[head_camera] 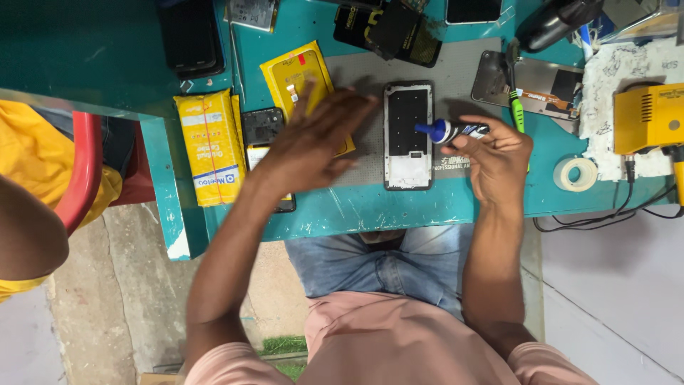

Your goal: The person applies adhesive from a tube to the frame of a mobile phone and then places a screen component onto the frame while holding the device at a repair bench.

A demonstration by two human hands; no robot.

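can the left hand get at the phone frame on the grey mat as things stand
Probably yes. The left hand hovers open just left of the phone frame with nothing between them; the right hand holds a glue tube on its other side.

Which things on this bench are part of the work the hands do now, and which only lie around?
In use:
- glue tube, held in right hand
- open phone frame on the grey mat
- left hand, open, blurred, above the mat

Lying about:
- yellow box
- yellow packet
- tape roll
- green-handled tool
- yellow device
- dark phone
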